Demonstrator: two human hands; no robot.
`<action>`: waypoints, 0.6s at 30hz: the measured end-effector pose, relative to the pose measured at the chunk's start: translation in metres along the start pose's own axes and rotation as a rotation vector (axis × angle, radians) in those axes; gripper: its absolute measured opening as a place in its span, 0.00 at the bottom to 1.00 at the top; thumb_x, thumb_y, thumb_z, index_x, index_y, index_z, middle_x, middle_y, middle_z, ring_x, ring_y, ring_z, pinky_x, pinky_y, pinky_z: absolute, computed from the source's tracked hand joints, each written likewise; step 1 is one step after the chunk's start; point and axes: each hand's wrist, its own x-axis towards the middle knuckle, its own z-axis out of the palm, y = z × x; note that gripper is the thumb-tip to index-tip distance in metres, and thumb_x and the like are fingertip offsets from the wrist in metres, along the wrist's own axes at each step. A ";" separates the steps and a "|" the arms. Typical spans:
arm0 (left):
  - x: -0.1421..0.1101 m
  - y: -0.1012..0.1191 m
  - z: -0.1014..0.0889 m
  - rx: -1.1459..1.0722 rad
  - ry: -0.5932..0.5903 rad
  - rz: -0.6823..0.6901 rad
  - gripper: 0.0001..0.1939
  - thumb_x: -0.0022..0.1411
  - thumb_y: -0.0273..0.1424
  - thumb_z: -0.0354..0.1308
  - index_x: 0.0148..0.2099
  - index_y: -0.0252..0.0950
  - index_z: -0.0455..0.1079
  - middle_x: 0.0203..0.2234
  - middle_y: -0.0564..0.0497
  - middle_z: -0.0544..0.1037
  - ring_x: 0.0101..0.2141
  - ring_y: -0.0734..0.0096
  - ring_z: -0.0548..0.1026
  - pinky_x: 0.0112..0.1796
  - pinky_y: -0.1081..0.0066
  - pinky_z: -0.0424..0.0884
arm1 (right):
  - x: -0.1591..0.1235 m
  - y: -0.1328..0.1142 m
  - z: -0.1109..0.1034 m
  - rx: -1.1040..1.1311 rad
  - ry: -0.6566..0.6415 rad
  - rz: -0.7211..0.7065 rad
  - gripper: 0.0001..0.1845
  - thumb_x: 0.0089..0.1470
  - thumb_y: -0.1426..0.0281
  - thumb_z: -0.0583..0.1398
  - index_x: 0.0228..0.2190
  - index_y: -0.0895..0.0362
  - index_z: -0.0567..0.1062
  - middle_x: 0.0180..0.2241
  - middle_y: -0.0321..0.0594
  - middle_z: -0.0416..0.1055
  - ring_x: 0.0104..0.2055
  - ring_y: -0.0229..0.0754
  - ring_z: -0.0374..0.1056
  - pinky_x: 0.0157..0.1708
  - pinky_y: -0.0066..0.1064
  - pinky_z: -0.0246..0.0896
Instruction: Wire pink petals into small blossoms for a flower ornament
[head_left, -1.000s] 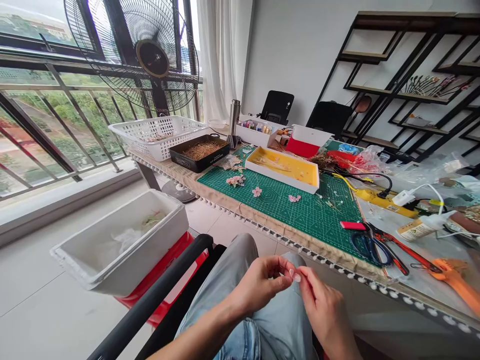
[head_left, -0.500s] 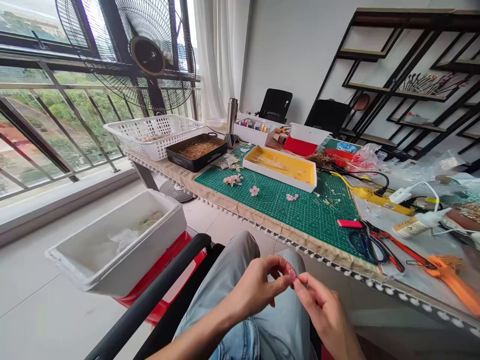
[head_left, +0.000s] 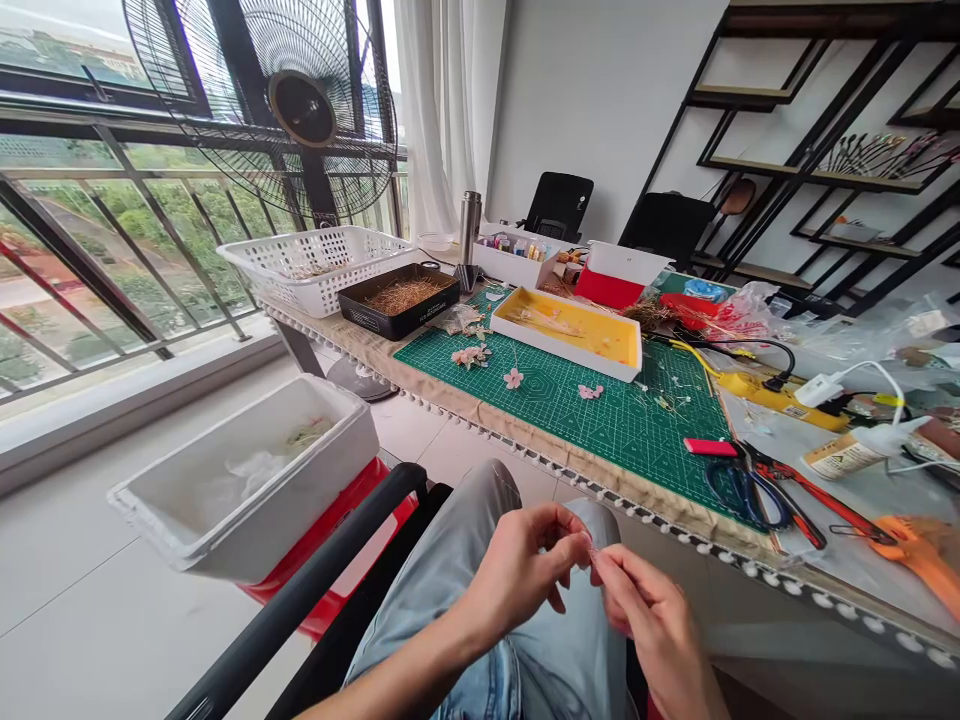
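Both hands meet above my lap, over grey trousers. My left hand [head_left: 525, 575] pinches thumb and fingertips together, and my right hand [head_left: 649, 625] pinches against it at the same spot. Something tiny and pale sits between the fingertips; I cannot make out what it is. Ahead lies a green cutting mat [head_left: 585, 405] with small pink flowers [head_left: 513, 378] scattered on it. A yellow tray [head_left: 574, 333] rests at the mat's far edge.
Blue scissors [head_left: 739, 490], red pliers [head_left: 802, 495], an orange tool [head_left: 926, 555] and a glue bottle [head_left: 840, 457] lie at the table's right. A white basket [head_left: 315, 265] and black tray [head_left: 397, 300] stand far left. A foam box [head_left: 240, 490] sits on a red stool beside a chair arm [head_left: 315, 585].
The hands stay pinched together over my lap, with small finger shifts. The view has tilted slightly.
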 end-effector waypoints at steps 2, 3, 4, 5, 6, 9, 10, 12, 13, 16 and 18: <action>-0.003 0.002 0.001 0.044 0.025 0.013 0.13 0.57 0.39 0.57 0.35 0.32 0.68 0.25 0.52 0.72 0.21 0.78 0.67 0.16 0.79 0.68 | -0.001 0.005 0.005 -0.101 0.086 -0.133 0.18 0.63 0.59 0.53 0.26 0.54 0.70 0.16 0.30 0.61 0.17 0.36 0.58 0.20 0.26 0.52; -0.004 0.003 0.000 0.064 0.019 0.009 0.12 0.57 0.38 0.57 0.35 0.32 0.68 0.25 0.52 0.71 0.22 0.78 0.68 0.17 0.79 0.69 | -0.001 0.007 0.006 -0.168 0.131 -0.232 0.16 0.63 0.61 0.53 0.27 0.55 0.72 0.19 0.33 0.67 0.19 0.37 0.63 0.22 0.26 0.54; -0.004 0.004 0.000 0.081 0.010 0.006 0.11 0.57 0.37 0.57 0.35 0.32 0.68 0.25 0.53 0.71 0.22 0.78 0.68 0.17 0.79 0.70 | -0.002 0.008 0.007 -0.223 0.163 -0.318 0.14 0.63 0.63 0.54 0.29 0.54 0.73 0.21 0.35 0.71 0.21 0.38 0.67 0.24 0.26 0.56; -0.004 0.005 -0.002 0.095 -0.004 0.006 0.11 0.57 0.36 0.57 0.35 0.33 0.67 0.25 0.53 0.71 0.22 0.78 0.68 0.18 0.79 0.70 | -0.003 0.008 0.007 -0.257 0.175 -0.370 0.13 0.63 0.65 0.54 0.29 0.54 0.73 0.23 0.36 0.72 0.22 0.38 0.68 0.25 0.26 0.57; -0.003 0.006 -0.003 0.100 -0.018 0.007 0.10 0.57 0.36 0.57 0.34 0.33 0.67 0.25 0.53 0.70 0.22 0.78 0.68 0.18 0.79 0.69 | -0.003 0.007 0.007 -0.273 0.167 -0.377 0.12 0.63 0.65 0.54 0.30 0.54 0.73 0.23 0.36 0.73 0.22 0.38 0.68 0.25 0.26 0.58; 0.000 0.006 -0.005 0.037 -0.080 -0.017 0.14 0.57 0.40 0.57 0.33 0.33 0.65 0.26 0.52 0.70 0.23 0.78 0.67 0.18 0.79 0.69 | -0.003 0.004 0.003 -0.242 0.077 -0.245 0.17 0.65 0.62 0.51 0.26 0.54 0.70 0.18 0.32 0.67 0.19 0.36 0.63 0.21 0.25 0.57; 0.000 0.005 -0.005 0.012 -0.107 -0.031 0.15 0.57 0.42 0.57 0.34 0.34 0.65 0.26 0.52 0.70 0.23 0.77 0.67 0.18 0.79 0.69 | -0.002 0.003 0.002 -0.234 0.047 -0.207 0.19 0.65 0.62 0.50 0.24 0.54 0.68 0.17 0.31 0.64 0.17 0.36 0.61 0.19 0.24 0.56; 0.000 0.004 -0.005 0.049 -0.096 -0.016 0.14 0.58 0.42 0.56 0.34 0.34 0.65 0.26 0.52 0.70 0.24 0.77 0.67 0.19 0.78 0.69 | 0.000 0.002 0.001 -0.267 0.028 -0.232 0.20 0.66 0.63 0.49 0.24 0.54 0.67 0.15 0.30 0.63 0.16 0.35 0.61 0.17 0.24 0.55; -0.001 0.004 -0.004 0.114 -0.055 0.019 0.13 0.59 0.40 0.55 0.34 0.34 0.65 0.26 0.52 0.71 0.24 0.77 0.67 0.20 0.78 0.69 | 0.001 0.003 0.001 -0.315 0.049 -0.306 0.18 0.66 0.65 0.50 0.24 0.54 0.68 0.16 0.31 0.64 0.17 0.36 0.63 0.18 0.25 0.55; -0.002 0.002 -0.004 0.267 0.057 0.119 0.09 0.62 0.36 0.53 0.35 0.35 0.66 0.25 0.53 0.73 0.23 0.77 0.70 0.25 0.77 0.69 | 0.003 0.003 0.001 -0.492 0.168 -0.612 0.10 0.63 0.72 0.54 0.31 0.57 0.72 0.22 0.35 0.73 0.22 0.37 0.71 0.26 0.27 0.59; 0.000 0.001 -0.006 0.151 -0.013 0.053 0.12 0.61 0.39 0.54 0.35 0.34 0.66 0.26 0.52 0.73 0.22 0.77 0.71 0.24 0.75 0.69 | 0.004 0.002 -0.001 -0.533 0.201 -0.721 0.07 0.62 0.75 0.55 0.33 0.58 0.73 0.24 0.38 0.75 0.24 0.38 0.73 0.29 0.27 0.61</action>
